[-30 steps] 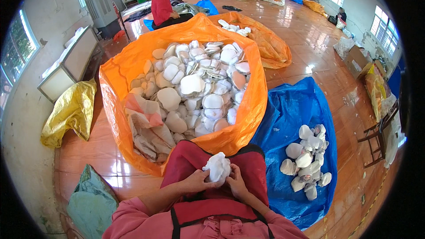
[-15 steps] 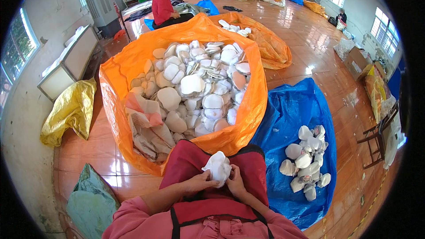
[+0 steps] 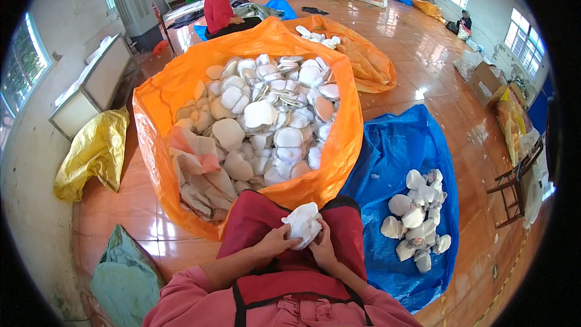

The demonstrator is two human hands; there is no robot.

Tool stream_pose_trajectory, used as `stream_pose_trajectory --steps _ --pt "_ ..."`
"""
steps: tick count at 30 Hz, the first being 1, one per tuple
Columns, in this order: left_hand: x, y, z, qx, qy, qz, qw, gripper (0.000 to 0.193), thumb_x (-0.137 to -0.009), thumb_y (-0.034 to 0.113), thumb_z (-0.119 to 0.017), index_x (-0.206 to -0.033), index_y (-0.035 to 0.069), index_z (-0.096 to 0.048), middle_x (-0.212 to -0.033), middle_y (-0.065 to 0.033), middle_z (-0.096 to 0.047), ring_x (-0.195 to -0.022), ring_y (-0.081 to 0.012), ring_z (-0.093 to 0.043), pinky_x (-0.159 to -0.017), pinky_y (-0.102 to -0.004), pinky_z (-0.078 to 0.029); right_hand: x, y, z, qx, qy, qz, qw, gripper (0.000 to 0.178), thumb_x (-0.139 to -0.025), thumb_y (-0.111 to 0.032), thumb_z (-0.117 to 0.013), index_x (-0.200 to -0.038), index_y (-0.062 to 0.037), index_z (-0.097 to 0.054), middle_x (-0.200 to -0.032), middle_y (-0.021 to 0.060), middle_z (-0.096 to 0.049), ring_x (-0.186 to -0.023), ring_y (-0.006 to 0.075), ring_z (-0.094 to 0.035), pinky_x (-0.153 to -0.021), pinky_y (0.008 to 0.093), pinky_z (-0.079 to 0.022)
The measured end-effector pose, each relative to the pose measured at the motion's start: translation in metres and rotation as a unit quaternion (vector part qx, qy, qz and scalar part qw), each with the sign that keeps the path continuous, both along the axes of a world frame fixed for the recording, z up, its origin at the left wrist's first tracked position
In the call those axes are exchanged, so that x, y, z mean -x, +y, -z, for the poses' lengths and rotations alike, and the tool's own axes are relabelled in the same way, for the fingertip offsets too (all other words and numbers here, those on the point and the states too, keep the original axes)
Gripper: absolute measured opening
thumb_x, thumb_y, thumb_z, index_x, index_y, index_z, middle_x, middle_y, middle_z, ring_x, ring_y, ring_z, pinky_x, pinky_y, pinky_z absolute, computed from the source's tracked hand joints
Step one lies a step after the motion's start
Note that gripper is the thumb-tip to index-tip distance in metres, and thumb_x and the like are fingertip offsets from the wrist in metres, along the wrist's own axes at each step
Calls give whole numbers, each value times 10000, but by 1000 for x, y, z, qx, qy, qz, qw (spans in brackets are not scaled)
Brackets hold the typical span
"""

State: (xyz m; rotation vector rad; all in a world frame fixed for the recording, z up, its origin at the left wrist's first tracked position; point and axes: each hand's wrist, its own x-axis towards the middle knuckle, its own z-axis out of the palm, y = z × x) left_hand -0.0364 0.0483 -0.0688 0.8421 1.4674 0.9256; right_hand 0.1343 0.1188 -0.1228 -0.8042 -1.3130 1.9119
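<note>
Over my lap I hold a soft white fabric pad [image 3: 302, 220], rounded and a little crumpled. The fingers of my left hand [image 3: 276, 241] close on its left lower side. My right hand [image 3: 323, 246] pinches its right edge. Just beyond my knees a big orange sack [image 3: 154, 139] lies rolled open, full of similar white and cream pads [image 3: 261, 114], some single and some stacked. To my right, a small heap of white pads [image 3: 417, 215] rests on a blue plastic sheet [image 3: 387, 151].
A yellow sack [image 3: 97, 157] and a green sack [image 3: 124, 269] lie at left. Behind the orange sack is another orange sack [image 3: 369, 69] with white pieces. A person in red [image 3: 218, 9] sits beyond it. A wooden chair [image 3: 514, 191] stands far right.
The white pad has tilted to the right and shifted slightly right and up in my fingers. My left hand has moved slightly with it. The heaps look the same.
</note>
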Motion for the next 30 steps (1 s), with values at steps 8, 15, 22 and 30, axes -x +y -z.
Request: stream_pose_trajectory --steps 8,15,22,30 --pt "14 -1 -39 -12 331 312 890 418 -909 412 -586 -1048 23 -525 -921 -225 -603 -941 -355 -599 -783 -412 -472 -4 -4 23 -29 -17 0 999 503 -880 45 -566 -1353 -40 -415 -1313 83 -515 -1228 198 -485 -1052 339 -378" --pt "25 -3 -50 -29 226 380 896 474 -892 467 -598 -1017 21 -499 -883 -226 -596 -878 -385 -610 -769 -432 -474 -15 -3 36 2 -53 -132 990 454 -868 31 -546 -1315 -33 -498 -1243 75 -591 -1149 198 -548 -1003 326 -417" --pt "23 -3 -11 -65 338 361 867 485 -880 460 -619 -975 -6 -520 -886 -216 -613 -875 -392 -611 -774 -439 -482 -13 1 42 -2 -79 -139 987 488 -863 -14 -599 -1335 -40 -479 -1272 74 -574 -1165 199 -537 -1016 335 -409" --pt "15 -7 1 -86 327 220 915 513 -790 505 -685 -908 30 -530 -769 -198 -630 -757 -405 -631 -678 -488 -499 -9 1 26 16 -59 -87 994 548 -863 -36 -625 -1378 -61 -441 -1294 62 -548 -1189 185 -509 -1030 333 -395"
